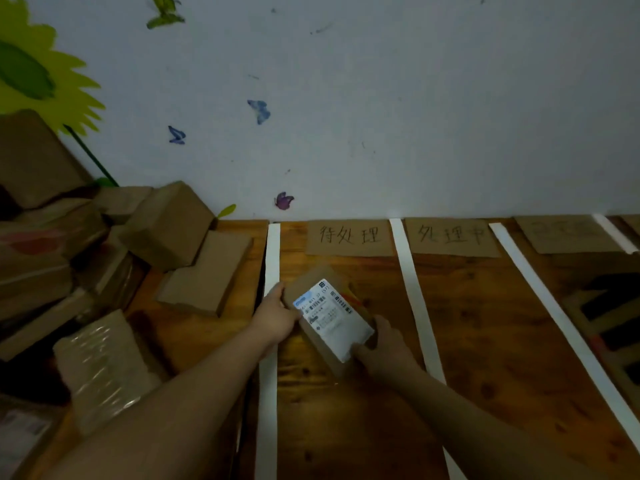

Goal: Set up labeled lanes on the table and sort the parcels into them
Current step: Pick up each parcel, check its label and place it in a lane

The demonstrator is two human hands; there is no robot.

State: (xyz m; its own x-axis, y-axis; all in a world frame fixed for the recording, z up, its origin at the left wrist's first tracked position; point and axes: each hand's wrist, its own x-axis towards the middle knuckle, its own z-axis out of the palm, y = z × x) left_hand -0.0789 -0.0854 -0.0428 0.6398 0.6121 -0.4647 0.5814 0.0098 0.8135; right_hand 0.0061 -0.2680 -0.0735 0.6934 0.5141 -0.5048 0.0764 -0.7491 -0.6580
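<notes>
While both hands hold it, a small brown parcel (332, 320) sits tilted over the leftmost lane of the wooden table (485, 341), between the first white strip (272, 258) and the second white strip (412, 292); whether it touches the wood I cannot tell. The left hand (275, 315) grips its left edge, just beside the first strip. The right hand (381, 344) grips its near right corner, close to the white shipping label (325, 306) facing up. At this lane's far end lies a cardboard sign (349, 237) with handwritten characters. A second sign (450, 237) heads the next lane rightward, and a blurred third sign (568, 233) lies past a third strip (540, 292). A heap of brown boxes (104, 244) fills the left side.
</notes>
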